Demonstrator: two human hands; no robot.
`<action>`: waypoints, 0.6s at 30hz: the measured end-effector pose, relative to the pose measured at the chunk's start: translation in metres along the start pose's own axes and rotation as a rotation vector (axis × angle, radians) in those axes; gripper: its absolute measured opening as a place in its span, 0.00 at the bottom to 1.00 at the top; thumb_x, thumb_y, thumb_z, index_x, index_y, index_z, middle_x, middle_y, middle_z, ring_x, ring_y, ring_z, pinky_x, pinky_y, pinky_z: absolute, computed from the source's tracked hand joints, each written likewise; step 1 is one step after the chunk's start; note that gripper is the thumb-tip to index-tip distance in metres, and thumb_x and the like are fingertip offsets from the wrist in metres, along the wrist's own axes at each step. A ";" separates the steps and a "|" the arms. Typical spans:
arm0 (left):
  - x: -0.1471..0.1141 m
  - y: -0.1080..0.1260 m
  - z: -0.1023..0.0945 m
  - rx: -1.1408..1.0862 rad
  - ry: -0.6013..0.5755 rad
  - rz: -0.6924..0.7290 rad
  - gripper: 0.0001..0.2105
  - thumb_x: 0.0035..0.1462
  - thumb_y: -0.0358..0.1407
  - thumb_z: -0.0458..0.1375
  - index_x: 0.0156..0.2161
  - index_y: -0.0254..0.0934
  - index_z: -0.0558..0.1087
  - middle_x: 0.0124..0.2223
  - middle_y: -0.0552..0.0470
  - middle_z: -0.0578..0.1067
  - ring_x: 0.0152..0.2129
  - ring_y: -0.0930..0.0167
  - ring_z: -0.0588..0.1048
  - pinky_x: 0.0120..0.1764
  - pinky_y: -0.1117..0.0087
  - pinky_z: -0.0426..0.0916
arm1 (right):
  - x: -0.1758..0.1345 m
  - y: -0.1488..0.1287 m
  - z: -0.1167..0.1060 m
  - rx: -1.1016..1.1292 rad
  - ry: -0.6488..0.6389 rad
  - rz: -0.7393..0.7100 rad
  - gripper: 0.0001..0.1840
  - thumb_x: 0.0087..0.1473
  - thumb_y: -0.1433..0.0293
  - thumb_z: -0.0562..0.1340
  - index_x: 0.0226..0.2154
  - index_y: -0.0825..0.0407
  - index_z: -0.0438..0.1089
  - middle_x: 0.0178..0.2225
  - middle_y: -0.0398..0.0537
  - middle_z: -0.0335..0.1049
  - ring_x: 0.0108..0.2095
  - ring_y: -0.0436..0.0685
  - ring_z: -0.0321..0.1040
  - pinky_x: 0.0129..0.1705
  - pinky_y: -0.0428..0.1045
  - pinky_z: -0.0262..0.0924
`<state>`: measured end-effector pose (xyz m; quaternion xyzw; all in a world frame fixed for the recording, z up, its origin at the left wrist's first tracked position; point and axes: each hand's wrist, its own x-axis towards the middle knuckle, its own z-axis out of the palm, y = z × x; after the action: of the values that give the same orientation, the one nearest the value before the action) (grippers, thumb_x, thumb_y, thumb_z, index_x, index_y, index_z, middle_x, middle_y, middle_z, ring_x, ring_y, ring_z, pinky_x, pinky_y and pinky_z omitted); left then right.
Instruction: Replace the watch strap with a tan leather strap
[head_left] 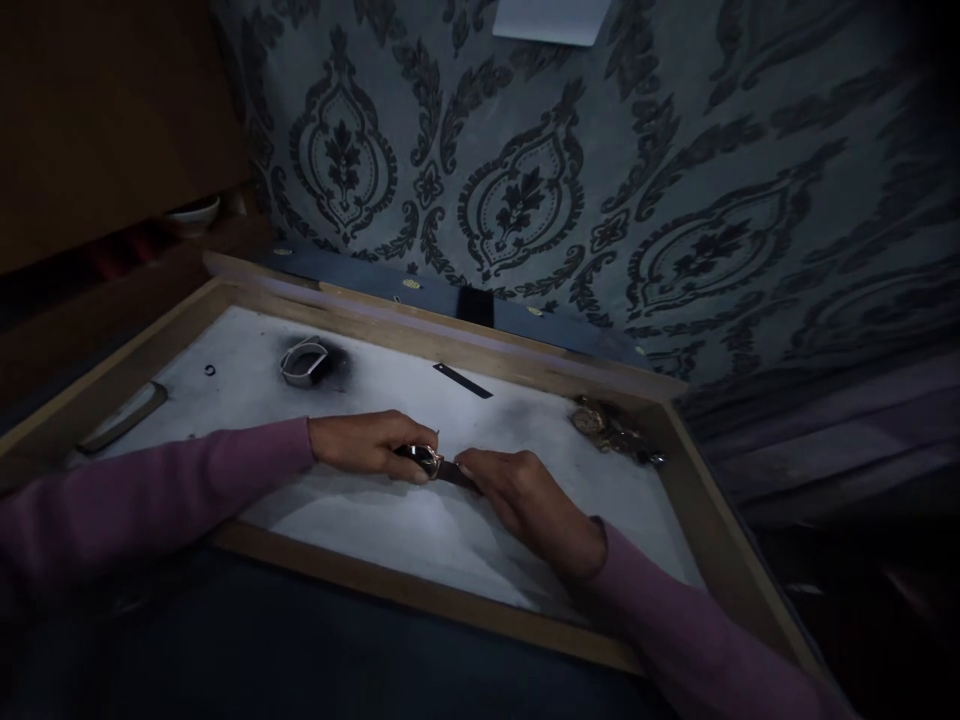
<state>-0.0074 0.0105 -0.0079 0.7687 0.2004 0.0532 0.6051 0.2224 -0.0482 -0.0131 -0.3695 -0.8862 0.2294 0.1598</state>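
Observation:
A wristwatch (422, 458) with a shiny case and a dark strap is held between both hands, above a white-bottomed wooden tray (420, 625). My left hand (367, 443) is closed on the case, thumb on top. My right hand (529, 500) pinches the dark strap (455, 474) on the right side of the case. Behind them lies a flat dark strip (463, 380) on the white surface. Farther left stands a looped watch or band (304, 361) in light grey. The fingertips under the watch are partly hidden.
Several watches (600, 420) lie heaped in the tray's right corner. A curved band (124, 420) and a small dark ring (210, 370) are at the left. Raised wooden walls (675, 480) edge the tray. Behind it hangs a patterned curtain (525, 190).

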 end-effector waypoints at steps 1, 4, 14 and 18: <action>0.000 0.000 0.000 -0.017 -0.006 -0.007 0.08 0.58 0.38 0.57 0.35 0.34 0.68 0.30 0.56 0.66 0.29 0.73 0.64 0.33 0.72 0.58 | 0.000 0.000 0.000 -0.018 0.003 -0.016 0.15 0.62 0.77 0.47 0.26 0.52 0.60 0.21 0.40 0.59 0.19 0.47 0.55 0.24 0.44 0.47; 0.000 0.000 0.000 -0.064 -0.029 -0.016 0.08 0.58 0.38 0.57 0.35 0.35 0.68 0.29 0.56 0.65 0.28 0.73 0.63 0.33 0.72 0.58 | -0.001 0.000 -0.002 0.010 0.010 -0.047 0.15 0.63 0.77 0.47 0.27 0.52 0.61 0.21 0.40 0.59 0.19 0.47 0.55 0.24 0.44 0.48; 0.001 0.005 -0.006 -0.137 0.020 0.034 0.08 0.56 0.38 0.60 0.33 0.34 0.69 0.27 0.57 0.65 0.25 0.75 0.63 0.29 0.74 0.58 | -0.001 -0.015 -0.003 0.135 -0.161 -0.220 0.16 0.66 0.75 0.47 0.30 0.53 0.66 0.27 0.47 0.71 0.26 0.49 0.66 0.29 0.44 0.58; -0.007 0.016 -0.028 -0.308 0.319 0.157 0.12 0.55 0.42 0.62 0.33 0.34 0.67 0.24 0.60 0.58 0.18 0.79 0.53 0.20 0.76 0.46 | -0.003 -0.019 0.005 0.111 -0.168 -0.275 0.14 0.66 0.74 0.48 0.32 0.55 0.66 0.27 0.48 0.71 0.25 0.51 0.68 0.27 0.45 0.59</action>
<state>-0.0187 0.0300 0.0159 0.6625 0.2225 0.2508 0.6698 0.2110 -0.0638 -0.0071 -0.2148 -0.9246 0.2840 0.1351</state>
